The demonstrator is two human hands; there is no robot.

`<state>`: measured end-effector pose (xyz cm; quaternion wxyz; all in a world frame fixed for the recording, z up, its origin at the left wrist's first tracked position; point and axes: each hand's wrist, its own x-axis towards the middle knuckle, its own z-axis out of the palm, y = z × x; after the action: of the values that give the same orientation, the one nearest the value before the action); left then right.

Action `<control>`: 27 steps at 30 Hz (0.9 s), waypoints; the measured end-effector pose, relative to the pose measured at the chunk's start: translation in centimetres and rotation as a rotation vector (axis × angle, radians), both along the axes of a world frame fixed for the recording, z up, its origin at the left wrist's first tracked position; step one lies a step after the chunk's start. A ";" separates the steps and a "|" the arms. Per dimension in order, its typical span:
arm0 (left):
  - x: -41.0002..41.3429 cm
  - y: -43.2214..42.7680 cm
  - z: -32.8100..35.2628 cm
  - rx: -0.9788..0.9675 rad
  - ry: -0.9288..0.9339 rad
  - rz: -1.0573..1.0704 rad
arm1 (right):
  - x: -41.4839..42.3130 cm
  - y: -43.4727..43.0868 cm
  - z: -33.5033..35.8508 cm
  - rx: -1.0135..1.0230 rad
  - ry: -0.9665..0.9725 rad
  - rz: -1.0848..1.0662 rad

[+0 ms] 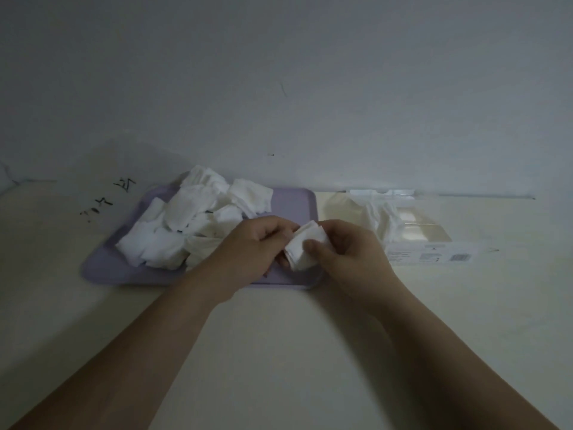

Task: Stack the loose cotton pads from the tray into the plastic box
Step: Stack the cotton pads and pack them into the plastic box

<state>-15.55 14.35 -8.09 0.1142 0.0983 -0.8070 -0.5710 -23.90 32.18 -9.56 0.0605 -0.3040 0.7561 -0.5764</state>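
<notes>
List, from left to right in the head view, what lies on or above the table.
Dark marks → heap of loose cotton pads → held stack of pads → plastic box.

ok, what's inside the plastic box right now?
White cotton pads sit in the clear plastic box, in its left half; the rest looks bare. Their count is unclear: the right hand and the labelled front wall cover their lower part.
</notes>
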 end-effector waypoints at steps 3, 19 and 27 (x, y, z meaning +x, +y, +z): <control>0.1 0.0 -0.4 0.280 0.031 0.054 | -0.1 0.2 -0.1 -0.074 -0.077 -0.022; 0.4 -0.4 -2.0 0.232 0.061 -0.014 | 0.4 -0.1 0.4 -0.297 -0.274 -0.147; 0.3 -0.3 -2.1 0.243 0.071 -0.027 | 0.0 -0.1 0.1 -0.312 -0.264 -0.220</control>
<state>-15.24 14.01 -10.17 0.1221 0.0802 -0.7286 -0.6691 -23.87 32.12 -9.45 0.0480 -0.1473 0.6720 -0.7242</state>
